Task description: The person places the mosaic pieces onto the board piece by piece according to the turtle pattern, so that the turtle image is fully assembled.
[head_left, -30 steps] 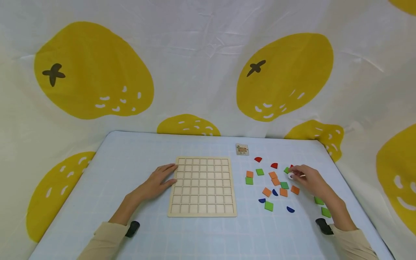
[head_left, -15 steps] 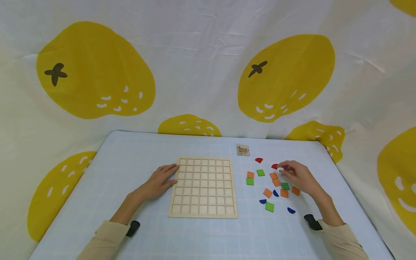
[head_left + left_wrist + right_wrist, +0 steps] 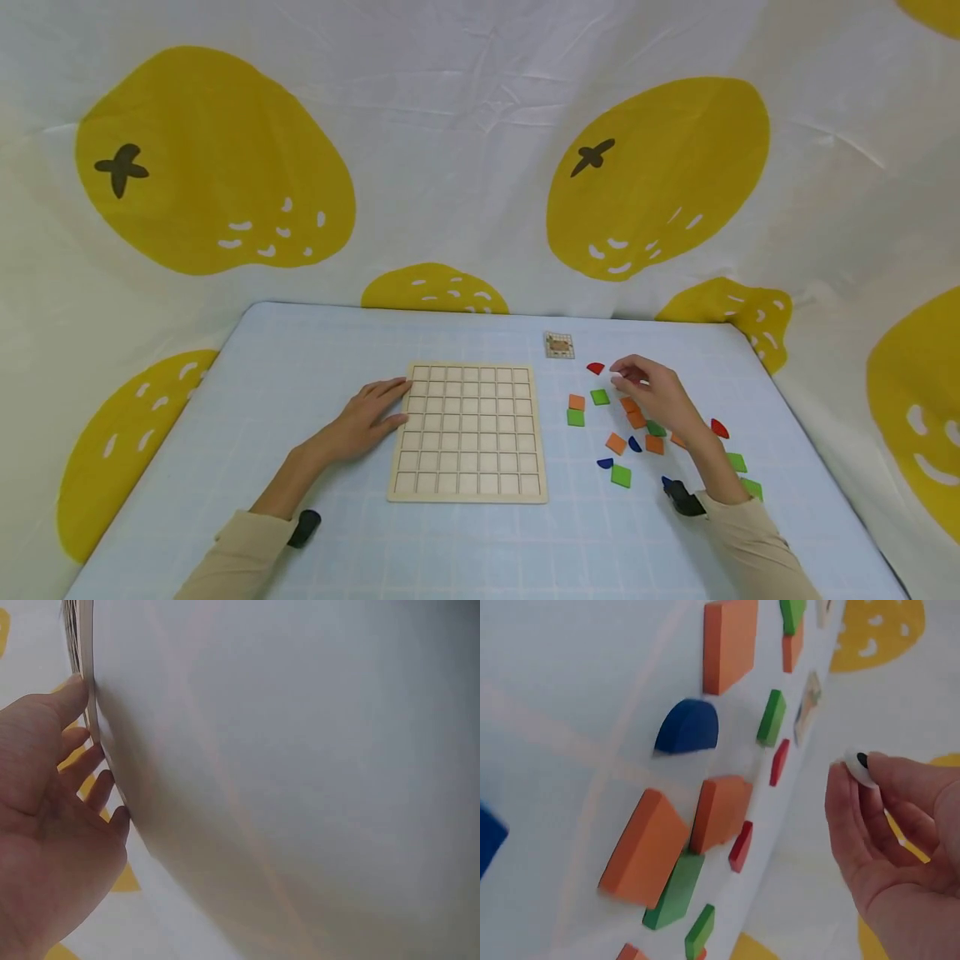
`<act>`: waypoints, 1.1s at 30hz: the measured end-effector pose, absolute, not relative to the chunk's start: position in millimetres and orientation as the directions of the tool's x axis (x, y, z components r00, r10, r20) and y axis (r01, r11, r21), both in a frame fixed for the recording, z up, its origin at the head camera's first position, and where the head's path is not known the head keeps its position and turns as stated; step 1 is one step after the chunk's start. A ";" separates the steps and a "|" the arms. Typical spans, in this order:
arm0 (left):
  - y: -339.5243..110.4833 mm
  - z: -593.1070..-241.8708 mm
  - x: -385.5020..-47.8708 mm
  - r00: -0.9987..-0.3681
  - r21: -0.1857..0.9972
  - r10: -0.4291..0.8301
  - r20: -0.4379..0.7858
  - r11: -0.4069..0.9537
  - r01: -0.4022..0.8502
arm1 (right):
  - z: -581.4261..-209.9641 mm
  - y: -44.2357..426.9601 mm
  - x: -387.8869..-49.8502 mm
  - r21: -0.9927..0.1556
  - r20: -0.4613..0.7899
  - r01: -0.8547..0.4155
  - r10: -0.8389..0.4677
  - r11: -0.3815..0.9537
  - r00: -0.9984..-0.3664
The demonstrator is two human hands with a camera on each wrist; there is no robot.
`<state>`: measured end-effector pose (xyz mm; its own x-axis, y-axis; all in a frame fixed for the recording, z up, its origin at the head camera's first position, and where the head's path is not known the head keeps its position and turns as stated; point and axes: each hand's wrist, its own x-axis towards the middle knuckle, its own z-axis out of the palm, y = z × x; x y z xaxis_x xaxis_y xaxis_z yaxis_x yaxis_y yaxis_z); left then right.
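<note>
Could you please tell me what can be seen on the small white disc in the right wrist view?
A black patch shows on the white disc. The right grip covers part of that face, and its far side cannot be seen.

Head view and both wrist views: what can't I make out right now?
White round piece with a black spot, right wrist view: partly covered by the right hand pinching it.
Small printed card, head view: print too small to read.
Dark blue piece, head view: partly hidden by the black wrist camera.
Pale wooden grid board, left wrist view: edge-on, cut off by the picture's top edge.
</note>
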<state>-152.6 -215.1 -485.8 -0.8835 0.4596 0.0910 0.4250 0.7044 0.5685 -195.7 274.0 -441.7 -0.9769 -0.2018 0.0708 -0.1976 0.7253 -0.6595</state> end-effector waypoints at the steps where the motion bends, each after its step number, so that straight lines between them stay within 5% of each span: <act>1: -214.9 -485.7 -152.8 -0.883 0.568 0.460 0.092 0.705 0.426 | -442.0 270.7 -196.2 -0.663 0.075 -0.199 -0.201 0.721 -0.977; 33: -214.0 -489.8 -155.1 -0.887 0.567 0.455 0.075 0.712 0.414 | -459.4 172.4 -220.8 -0.804 0.157 -0.300 -0.303 0.514 -0.940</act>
<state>-155.1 -214.0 -489.8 -0.8870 0.4555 0.0754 0.4138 0.7120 0.5673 -220.8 172.4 -459.4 -0.9401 -0.3027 0.1571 -0.2999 0.5142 -0.8036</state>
